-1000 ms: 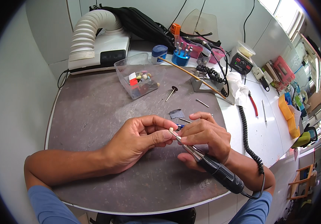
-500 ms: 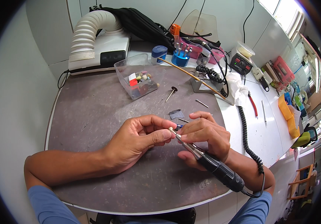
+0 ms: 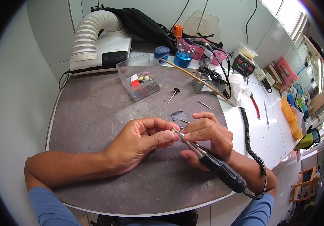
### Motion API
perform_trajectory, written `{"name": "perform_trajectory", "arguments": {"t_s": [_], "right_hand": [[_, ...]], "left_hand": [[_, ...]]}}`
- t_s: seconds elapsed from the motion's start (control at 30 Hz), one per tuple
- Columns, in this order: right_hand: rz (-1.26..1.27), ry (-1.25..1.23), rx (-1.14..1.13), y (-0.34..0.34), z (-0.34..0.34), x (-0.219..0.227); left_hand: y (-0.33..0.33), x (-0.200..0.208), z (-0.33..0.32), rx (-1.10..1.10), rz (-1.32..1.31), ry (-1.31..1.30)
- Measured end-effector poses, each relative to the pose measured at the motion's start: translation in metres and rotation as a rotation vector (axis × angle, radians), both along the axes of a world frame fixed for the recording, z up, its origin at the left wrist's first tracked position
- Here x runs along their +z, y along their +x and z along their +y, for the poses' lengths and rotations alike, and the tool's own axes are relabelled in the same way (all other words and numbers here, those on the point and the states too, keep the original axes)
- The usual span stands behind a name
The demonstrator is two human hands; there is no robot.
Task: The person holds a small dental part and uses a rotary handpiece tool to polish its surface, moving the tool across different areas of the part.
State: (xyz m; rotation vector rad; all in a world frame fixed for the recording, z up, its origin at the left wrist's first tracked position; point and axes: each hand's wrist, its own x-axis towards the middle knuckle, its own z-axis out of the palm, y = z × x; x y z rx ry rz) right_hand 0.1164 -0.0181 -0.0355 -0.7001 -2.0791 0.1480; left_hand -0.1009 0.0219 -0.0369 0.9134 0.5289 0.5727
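My left hand pinches a tiny cream-coloured piece between thumb and forefinger; it looks like a dental crown, though most of it is covered by the fingertips. In my right hand is a black and silver rotary handpiece, gripped like a pen and slanting up to the left. Its thin tip meets the cream piece or lies right beside it. Just beyond the hands lie a scrap of dark grey abrasive paper and a thin metal bur. Farther back rests a mandrel with a dark disc.
A clear plastic box of small polishing tips stands at the back, by a blue bur holder. A long wooden-handled brush leans over a grey stand. The handpiece's coiled cord runs along the right, near red-handled pliers.
The handpiece tip has shifted slightly against the cream piece, and the piece is turned a little in my left fingers. Both arms stay nearly where they were.
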Motion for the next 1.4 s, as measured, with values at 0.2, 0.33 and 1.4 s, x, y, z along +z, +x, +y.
{"name": "perform_trajectory", "arguments": {"t_s": [0.2,0.33,1.4], "right_hand": [[-0.004,0.009,0.006,-0.0008,0.0002,-0.0008],[0.002,0.002,0.004,-0.0004,0.0000,-0.0004],[0.001,-0.004,0.002,0.0009,0.0004,-0.0008]], "left_hand": [[0.0002,-0.0003,-0.0002,0.009,0.015,0.000],[0.0000,-0.0009,-0.0003,0.009,0.022,0.016],[-0.0001,-0.0001,0.0016,-0.046,-0.044,-0.017]]}}
